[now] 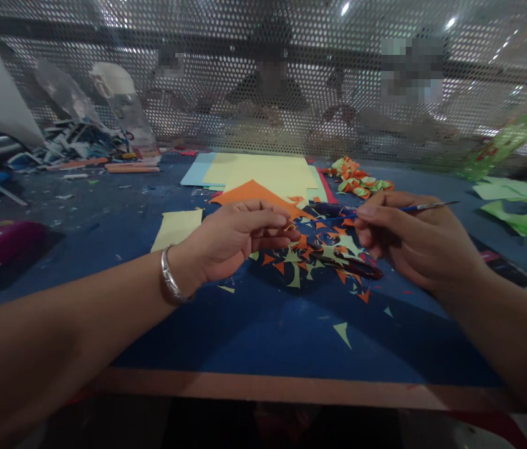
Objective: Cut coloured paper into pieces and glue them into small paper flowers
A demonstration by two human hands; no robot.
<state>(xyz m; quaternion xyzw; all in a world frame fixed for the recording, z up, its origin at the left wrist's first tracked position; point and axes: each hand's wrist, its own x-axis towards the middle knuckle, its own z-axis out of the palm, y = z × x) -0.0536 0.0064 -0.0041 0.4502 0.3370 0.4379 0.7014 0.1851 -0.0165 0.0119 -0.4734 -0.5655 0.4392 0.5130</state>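
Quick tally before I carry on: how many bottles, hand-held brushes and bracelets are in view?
Bottles: 2 (white-capped bottle, green-capped bottle)
Brushes: 1 (blue-handled brush, in the right hand)
Bracelets: 1 (silver bracelet)
Total: 4

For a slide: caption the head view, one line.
Right hand points a brush handle at the left hand, above paper scraps on a blue table.

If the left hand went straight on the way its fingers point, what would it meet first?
Probably the blue brush held in the right hand, its handle end close to the left hand; depth is unclear.
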